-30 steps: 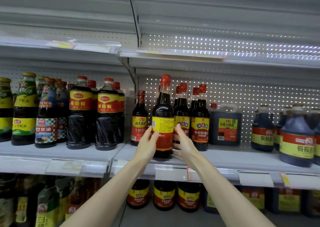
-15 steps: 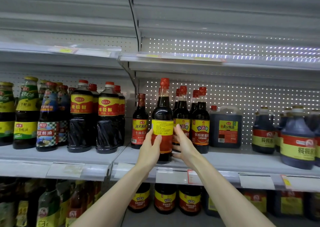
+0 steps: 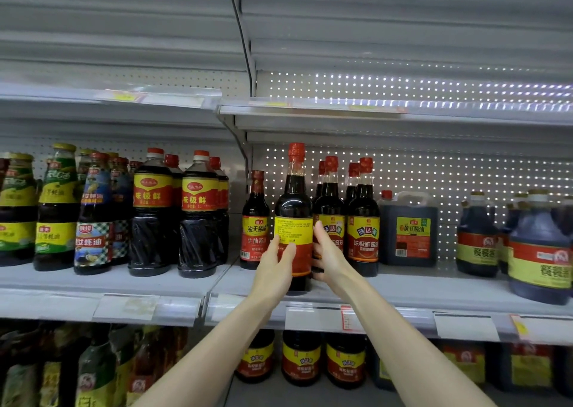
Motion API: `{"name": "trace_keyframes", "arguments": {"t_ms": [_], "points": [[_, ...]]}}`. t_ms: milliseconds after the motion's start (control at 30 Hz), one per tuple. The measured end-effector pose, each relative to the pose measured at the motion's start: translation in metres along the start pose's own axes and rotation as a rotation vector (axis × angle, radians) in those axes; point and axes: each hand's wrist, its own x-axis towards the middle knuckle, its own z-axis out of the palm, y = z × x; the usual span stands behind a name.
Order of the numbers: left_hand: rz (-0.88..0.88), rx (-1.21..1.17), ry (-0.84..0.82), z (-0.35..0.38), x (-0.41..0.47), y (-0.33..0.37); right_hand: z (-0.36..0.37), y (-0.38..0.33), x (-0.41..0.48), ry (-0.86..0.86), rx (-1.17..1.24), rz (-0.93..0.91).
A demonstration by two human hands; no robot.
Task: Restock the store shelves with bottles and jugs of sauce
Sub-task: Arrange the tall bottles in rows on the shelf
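A tall dark sauce bottle (image 3: 294, 202) with a red cap and a yellow-and-red label stands near the front edge of the middle shelf (image 3: 403, 295). My left hand (image 3: 274, 268) holds its left side, thumb across the label. My right hand (image 3: 328, 254) holds its right side, fingers wrapped behind. The label's back text faces me. Right behind it stand matching red-capped bottles (image 3: 362, 220), and a smaller soy bottle (image 3: 255, 220) stands to its left.
A square dark jug (image 3: 409, 230) and round jugs (image 3: 539, 251) fill the shelf's right part. Large dark bottles (image 3: 152, 214) and green-labelled oyster sauce bottles (image 3: 55, 211) stand at left. More bottles (image 3: 300, 357) sit on the lower shelf. The upper shelf (image 3: 341, 109) shows price strips.
The bottle has turned a little between my hands and sits slightly lower on the shelf. My left thumb has slid further across the label.
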Motion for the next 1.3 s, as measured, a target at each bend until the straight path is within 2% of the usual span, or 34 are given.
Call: {"name": "trace_keyframes", "arguments": {"t_ms": [267,467,833,1033,1300], "points": [[0.004,-0.010,-0.030,-0.006,0.011,-0.004,-0.005,0.002,-0.012,0.014,-0.009,-0.070],[-0.042,-0.069,-0.049,-0.006,0.013,0.005,-0.012,0.007,-0.016,0.035,-0.052,-0.050],[0.041,0.006,-0.051,-0.003,0.000,-0.002,-0.007,0.010,0.004,0.006,0.009,-0.043],[0.016,-0.059,-0.071,-0.010,0.007,-0.004,-0.012,0.018,0.001,0.054,-0.052,-0.117],[0.013,-0.074,-0.075,-0.005,0.006,-0.003,-0.024,0.021,0.008,0.068,-0.105,-0.122]]}}
